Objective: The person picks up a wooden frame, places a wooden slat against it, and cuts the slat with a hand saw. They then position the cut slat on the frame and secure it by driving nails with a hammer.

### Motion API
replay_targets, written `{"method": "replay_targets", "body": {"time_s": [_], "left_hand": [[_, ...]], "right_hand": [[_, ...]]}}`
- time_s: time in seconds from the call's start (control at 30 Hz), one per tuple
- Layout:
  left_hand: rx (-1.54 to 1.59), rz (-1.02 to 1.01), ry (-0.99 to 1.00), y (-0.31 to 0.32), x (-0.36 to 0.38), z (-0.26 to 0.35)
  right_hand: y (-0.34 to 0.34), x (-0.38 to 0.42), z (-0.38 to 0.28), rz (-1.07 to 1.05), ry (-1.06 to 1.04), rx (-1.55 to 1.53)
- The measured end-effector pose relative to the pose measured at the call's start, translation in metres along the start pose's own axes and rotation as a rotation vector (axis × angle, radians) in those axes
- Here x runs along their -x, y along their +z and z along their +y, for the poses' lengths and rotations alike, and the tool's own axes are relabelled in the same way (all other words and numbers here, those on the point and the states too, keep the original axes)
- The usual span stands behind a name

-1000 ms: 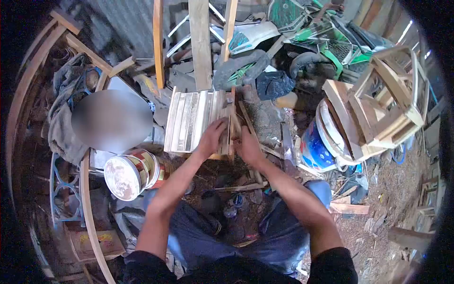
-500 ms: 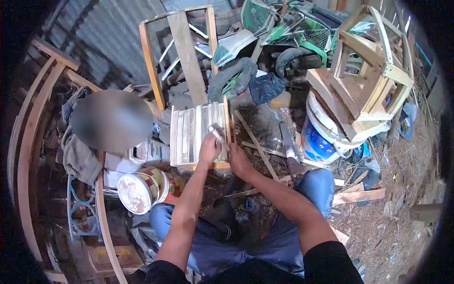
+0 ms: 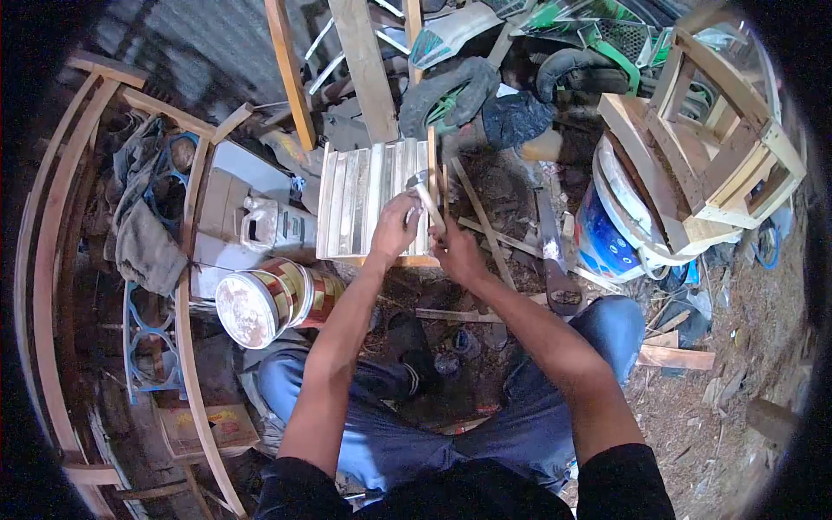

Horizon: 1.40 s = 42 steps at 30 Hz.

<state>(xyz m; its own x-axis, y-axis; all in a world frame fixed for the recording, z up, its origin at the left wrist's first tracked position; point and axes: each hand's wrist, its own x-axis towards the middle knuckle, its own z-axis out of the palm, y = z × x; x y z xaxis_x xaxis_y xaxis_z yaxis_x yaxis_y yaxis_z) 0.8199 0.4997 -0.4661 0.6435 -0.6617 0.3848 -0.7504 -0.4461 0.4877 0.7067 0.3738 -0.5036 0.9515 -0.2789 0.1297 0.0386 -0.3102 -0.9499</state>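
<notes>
A slatted wooden piece [image 3: 354, 204] stands between my knees and the leaning planks, pale strips running lengthwise. My right hand [image 3: 458, 251] is closed around the light handle of a hammer [image 3: 429, 204], whose dark head is up over the right edge of the slats. My left hand [image 3: 397, 227] rests at the lower right part of the slats, just left of the hammer, its fingers bent together; whether it pinches something small is hidden.
A paint bucket [image 3: 247, 309] lies tipped at the left, near a white jug [image 3: 279, 227]. On the right, a wooden frame [image 3: 737, 165] sits on a blue-and-white bucket [image 3: 607, 230]. Behind are a tyre [image 3: 451, 95] and a leaning plank [image 3: 362, 69]. Wood scraps litter the ground.
The view has shifted, and the blurred shape at the left is gone, exposing the jug. The hammer stays in my right hand, its head now nearer the right edge of the slats.
</notes>
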Motion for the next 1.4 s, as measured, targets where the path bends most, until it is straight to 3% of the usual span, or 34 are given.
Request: {"method": "replay_targets", "body": {"time_s": [0.07, 0.37, 0.5, 0.6, 0.7, 0.77, 0.83, 0.9, 0.97, 1.03, 1.1, 1.2, 1.33, 1.4], "left_hand": [[0.001, 0.009, 0.011, 0.003, 0.003, -0.002], [0.056, 0.013, -0.001, 0.005, 0.004, -0.007], [0.152, 0.046, -0.083, 0.004, 0.008, -0.012], [0.408, 0.093, -0.24, 0.004, 0.009, -0.003], [0.551, 0.166, -0.292, 0.001, 0.019, 0.007], [0.624, 0.219, -0.292, -0.001, 0.032, 0.012], [0.535, 0.216, -0.289, -0.002, 0.044, 0.013], [0.57, 0.239, -0.299, -0.001, 0.054, 0.01], [0.454, 0.262, -0.418, 0.006, 0.059, 0.013], [0.434, 0.275, -0.382, 0.009, 0.066, 0.009], [0.5, 0.286, -0.439, -0.002, 0.064, 0.017], [0.626, 0.279, -0.512, 0.005, 0.061, 0.01], [0.489, 0.321, -0.465, 0.009, 0.061, 0.005], [0.612, 0.259, -0.488, 0.012, 0.064, 0.001]], "right_hand": [[-0.005, -0.001, -0.007, -0.09, 0.048, 0.141], [-0.003, 0.002, -0.013, -0.049, -0.034, 0.138], [-0.008, 0.003, -0.021, -0.075, -0.045, 0.182], [-0.013, 0.001, -0.024, -0.117, -0.03, 0.15], [-0.013, -0.002, -0.036, 0.017, -0.091, 0.198], [-0.029, -0.005, -0.058, -0.052, 0.105, 0.289], [-0.036, 0.001, -0.059, -0.017, 0.088, 0.299], [-0.035, 0.012, -0.043, 0.096, 0.072, 0.018], [-0.033, 0.022, -0.055, 0.153, -0.035, 0.146], [-0.031, 0.025, -0.075, 0.127, 0.118, 0.321], [-0.013, 0.009, -0.042, 0.194, 0.096, 0.243], [0.004, 0.008, -0.044, 0.324, 0.145, 0.19], [0.007, 0.011, -0.055, 0.319, 0.143, 0.198], [0.016, -0.004, -0.018, 0.33, 0.094, 0.12]]}}
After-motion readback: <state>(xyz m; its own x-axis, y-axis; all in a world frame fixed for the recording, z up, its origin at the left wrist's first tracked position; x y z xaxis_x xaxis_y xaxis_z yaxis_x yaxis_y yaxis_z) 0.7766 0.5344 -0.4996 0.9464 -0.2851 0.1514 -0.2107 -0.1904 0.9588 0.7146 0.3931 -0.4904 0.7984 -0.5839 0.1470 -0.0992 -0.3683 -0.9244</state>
